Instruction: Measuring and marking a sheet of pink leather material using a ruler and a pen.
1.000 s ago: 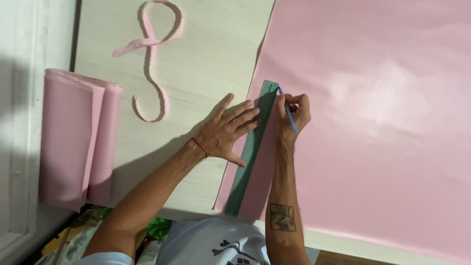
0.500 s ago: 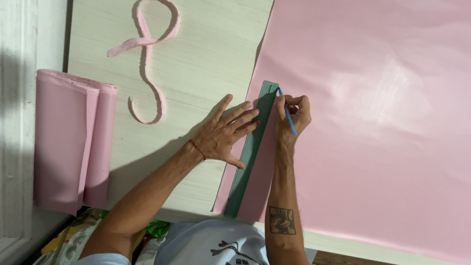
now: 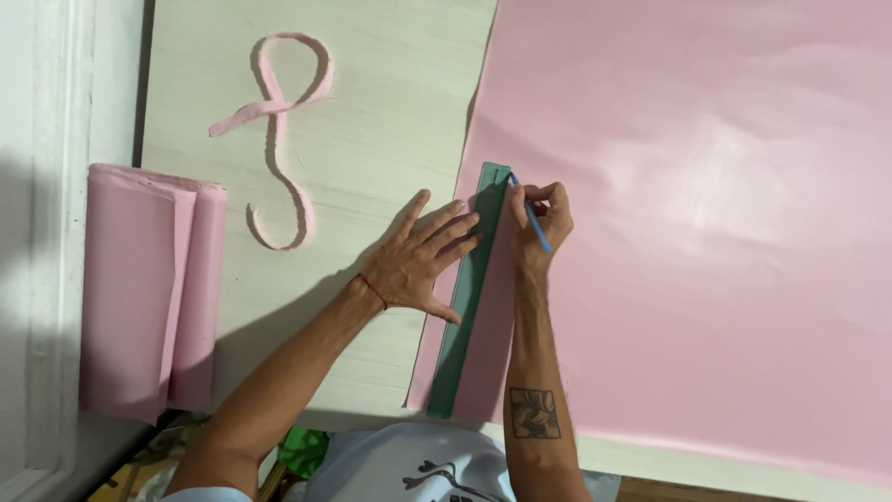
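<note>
2 hands [image 3: 423, 265] on green ruler [image 3: 469, 297]

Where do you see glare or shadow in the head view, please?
Head view: soft glare whitens the pink sheet right of the right hand; the left hand and its forearm cast a shadow on the pale table; the left edge is shaded; focus is sharp.

Bright, sharp view; soft glare, left-side shadow

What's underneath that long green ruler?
The green ruler lies along the left edge of a large pink sheet, pinned flat by the left hand. Under the sheet is the pale wooden table; the ruler hides the sheet beneath it.
</note>
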